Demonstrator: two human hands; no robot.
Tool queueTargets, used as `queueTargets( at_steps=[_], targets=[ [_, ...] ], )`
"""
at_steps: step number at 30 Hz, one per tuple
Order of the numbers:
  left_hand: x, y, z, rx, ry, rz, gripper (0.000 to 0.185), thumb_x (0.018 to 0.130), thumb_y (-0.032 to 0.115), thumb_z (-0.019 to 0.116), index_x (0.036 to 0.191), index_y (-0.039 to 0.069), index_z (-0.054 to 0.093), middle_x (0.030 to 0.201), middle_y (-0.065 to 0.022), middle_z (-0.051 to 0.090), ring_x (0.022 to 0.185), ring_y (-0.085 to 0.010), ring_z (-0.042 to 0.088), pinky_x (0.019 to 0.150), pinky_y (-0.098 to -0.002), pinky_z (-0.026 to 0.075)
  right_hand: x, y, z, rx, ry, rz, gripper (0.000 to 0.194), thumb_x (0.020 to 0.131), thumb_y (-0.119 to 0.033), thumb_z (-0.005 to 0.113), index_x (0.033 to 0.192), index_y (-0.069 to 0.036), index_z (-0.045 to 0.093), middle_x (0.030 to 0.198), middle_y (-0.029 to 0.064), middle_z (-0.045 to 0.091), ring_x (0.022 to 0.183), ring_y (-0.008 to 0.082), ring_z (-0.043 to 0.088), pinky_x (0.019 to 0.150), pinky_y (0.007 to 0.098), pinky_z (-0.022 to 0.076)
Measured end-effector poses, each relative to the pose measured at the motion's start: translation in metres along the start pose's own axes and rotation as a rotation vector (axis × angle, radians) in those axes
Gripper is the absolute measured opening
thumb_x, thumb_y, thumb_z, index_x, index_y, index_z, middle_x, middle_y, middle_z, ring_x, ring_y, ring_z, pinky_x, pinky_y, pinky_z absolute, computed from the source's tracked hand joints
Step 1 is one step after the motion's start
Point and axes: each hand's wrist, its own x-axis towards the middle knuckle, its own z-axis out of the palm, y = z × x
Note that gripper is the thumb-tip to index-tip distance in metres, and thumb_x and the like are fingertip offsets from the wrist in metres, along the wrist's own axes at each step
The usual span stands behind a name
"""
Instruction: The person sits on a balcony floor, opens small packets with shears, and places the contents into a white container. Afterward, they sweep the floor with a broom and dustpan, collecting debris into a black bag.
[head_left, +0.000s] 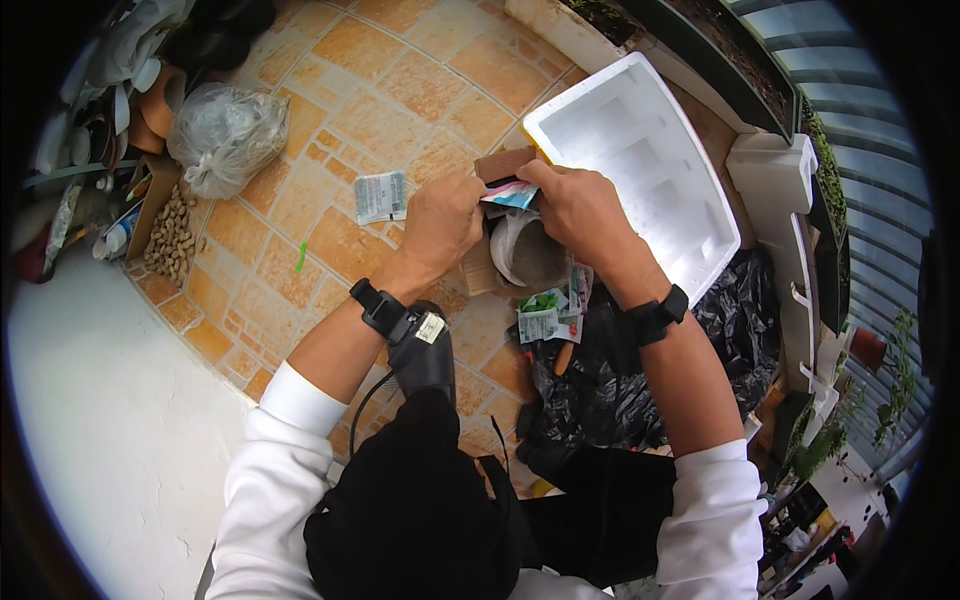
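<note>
My left hand (444, 223) and my right hand (586, 211) pinch opposite ends of a small printed packet (511, 196) in blue, white and pink. The packet is held above a cardboard box (477, 271), whose open flap (506, 164) shows behind it. Below the packet is a round container with a greyish surface (541, 255) and a white, curved piece (505, 247) along its left side; its exact material is unclear. Printed sachets (540, 324), one with green on it, lie just nearer to me. Another sachet (381, 197) rests on the tiles left of my left hand.
A white foam box (637, 165) stands right of my hands, beside black plastic sheeting (600, 382) with an orange handle (563, 358) on it. To the left are a clear plastic bag (229, 139), peanut-like pieces (171, 236) and a green strip (301, 256). Planters (739, 60) line the right.
</note>
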Motion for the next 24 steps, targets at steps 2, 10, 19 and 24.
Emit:
queueTargets(
  at_steps=[2,10,19,24],
  targets=[
    [-0.006,0.007,0.006,-0.02,0.035,-0.036,0.02,0.079,-0.004,0.066,0.097,0.005,0.069,0.086,-0.0158,0.064,0.081,-0.0383,0.065,0.068,-0.0446,0.052,-0.004,0.0,0.005,0.019,0.003,0.036,0.022,0.086,-0.002,0.062,0.106,-0.008,0.068,0.088,0.019,0.072,0.08,0.0404,0.069,0.069,0.0487,0.0547],
    [-0.002,-0.003,0.004,-0.028,0.019,0.044,0.022,0.078,-0.005,0.066,0.098,0.005,0.068,0.091,-0.0154,0.062,0.087,-0.0385,0.062,0.073,-0.0438,0.051,-0.017,0.009,-0.012,0.394,0.0,0.244,0.032,0.08,-0.018,0.08,0.109,-0.005,0.074,0.1,0.0191,0.074,0.092,0.0368,0.072,0.082,0.043,0.0565],
    [0.005,0.0,0.012,0.067,0.02,0.03,0.02,0.079,-0.003,0.068,0.098,0.005,0.068,0.088,-0.0168,0.067,0.084,-0.0386,0.066,0.071,-0.0463,0.053,-0.048,-0.006,0.02,0.307,0.299,0.312,0.032,0.092,-0.015,0.073,0.121,-0.003,0.066,0.09,0.0271,0.071,0.085,0.0445,0.071,0.072,0.0462,0.0558],
    [0.009,0.009,0.02,-0.013,0.059,0.035,0.007,0.084,0.001,0.064,0.09,0.003,0.065,0.084,-0.0174,0.066,0.081,-0.0394,0.066,0.07,-0.0483,0.054,-0.053,-0.015,0.029,0.306,0.31,0.355,0.038,0.095,-0.01,0.067,0.133,-0.006,0.06,0.089,0.0264,0.07,0.082,0.0465,0.069,0.069,0.0472,0.0546]
  ],
)
